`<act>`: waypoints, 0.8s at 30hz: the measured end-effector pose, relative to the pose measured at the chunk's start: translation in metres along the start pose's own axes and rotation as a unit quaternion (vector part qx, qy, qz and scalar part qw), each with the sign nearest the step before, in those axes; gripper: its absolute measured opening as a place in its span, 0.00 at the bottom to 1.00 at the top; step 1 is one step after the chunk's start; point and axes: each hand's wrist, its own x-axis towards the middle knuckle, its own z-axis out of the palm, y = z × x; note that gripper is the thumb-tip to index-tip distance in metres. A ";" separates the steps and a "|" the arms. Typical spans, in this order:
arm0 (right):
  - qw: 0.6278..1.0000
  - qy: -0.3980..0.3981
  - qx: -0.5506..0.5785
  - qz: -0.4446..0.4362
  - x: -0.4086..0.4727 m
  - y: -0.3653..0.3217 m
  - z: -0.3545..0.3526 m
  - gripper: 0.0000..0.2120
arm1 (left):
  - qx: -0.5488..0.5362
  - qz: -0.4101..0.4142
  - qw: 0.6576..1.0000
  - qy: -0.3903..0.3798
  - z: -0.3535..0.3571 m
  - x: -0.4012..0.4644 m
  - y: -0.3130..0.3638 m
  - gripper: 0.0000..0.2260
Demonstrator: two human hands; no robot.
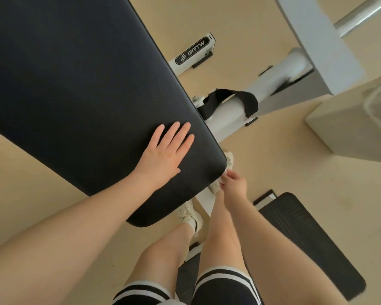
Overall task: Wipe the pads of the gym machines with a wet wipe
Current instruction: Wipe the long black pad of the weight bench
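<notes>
the left hand (163, 155) lies flat on the black textured pad (75, 84). the right hand (233, 183) pinches something white at its rounded corner. the white frame (194, 55) reads "brtw".

A large black padded bench pad with a finely textured vinyl surface (75, 89) fills the upper left of the view. The left hand (163, 151) rests flat on it near its lower right corner, fingers straight and slightly spread. The right hand (233, 182) sits just below that corner, fingers curled round a small white wet wipe (222, 183), mostly hidden. Behind the pad runs the white metal machine frame (229, 111) with a black strap (235, 100). A black ribbed rubber footplate (306, 234) lies on the beige floor (273, 155).
</notes>
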 end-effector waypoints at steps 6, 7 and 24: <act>0.989 -0.039 0.102 0.100 -0.028 0.011 0.009 0.14 | -0.053 -0.004 0.999 -0.001 -0.018 -0.015 -0.009 0.34; 0.989 -0.049 0.079 0.114 -0.038 0.001 0.006 0.11 | -0.064 -0.009 0.998 -0.003 -0.024 -0.020 -0.012 0.33; 0.834 -0.402 -0.348 -0.146 -0.236 -0.145 0.104 0.12 | -0.373 -0.537 0.755 0.049 -0.070 -0.218 -0.097 0.29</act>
